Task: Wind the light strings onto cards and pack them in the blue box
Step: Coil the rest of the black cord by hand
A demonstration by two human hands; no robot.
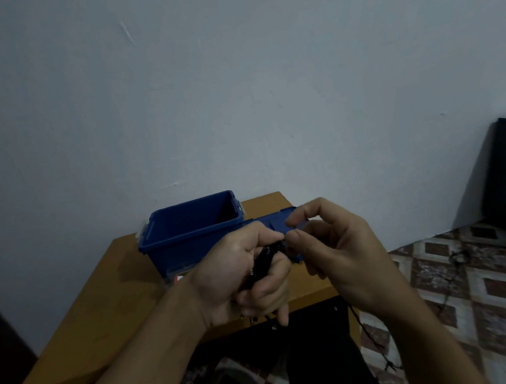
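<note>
Your left hand (246, 272) grips the bundled light string (265, 259), its long axis tilting up-right to where your right hand (336, 245) pinches its wire, with the open blue box (193, 227) just behind on the table (102, 297).

There is one blue box (183, 244) at the far edge of one wooden table (102, 297) and one blue lid (274, 222) beside it. Two hands show: a left hand (237, 272) and a right hand (339, 251). Between them is one bundle of light string (265, 259).
</note>
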